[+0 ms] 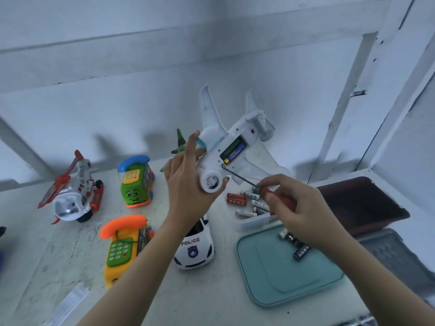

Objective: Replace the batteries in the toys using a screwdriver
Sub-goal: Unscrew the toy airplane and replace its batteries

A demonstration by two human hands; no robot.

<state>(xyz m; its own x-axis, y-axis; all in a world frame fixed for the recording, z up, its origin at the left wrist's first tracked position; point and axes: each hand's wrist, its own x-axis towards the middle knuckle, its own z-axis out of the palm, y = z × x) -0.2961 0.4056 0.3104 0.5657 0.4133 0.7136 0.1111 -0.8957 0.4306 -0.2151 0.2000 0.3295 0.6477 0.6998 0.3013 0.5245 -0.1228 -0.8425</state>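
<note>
Above the white desk (211, 297), the left hand (186, 184) gripped a white plastic toy airplane (237, 135) by its nose end, belly turned toward the camera. Its battery bay lay uncovered, with green and blue cells (232, 151) seated inside. The right hand (299, 208) was wrapped around a red-handled screwdriver (266, 191), whose dark tip touched the bay's lower corner, just beside the gold end of a cell.

The step in hand looked like levering the old cells out of the airplane. The next move probably called for a gentle pry under a cell's end, with the toy held steady so the tip would not slip.

Below, a clear plastic tub (249, 223) held loose batteries (249, 204), and a few dark batteries (300, 251) rested on a teal plastic lid (282, 285) just beside it. A white police car (195, 250) stood near the left forearm.
</note>
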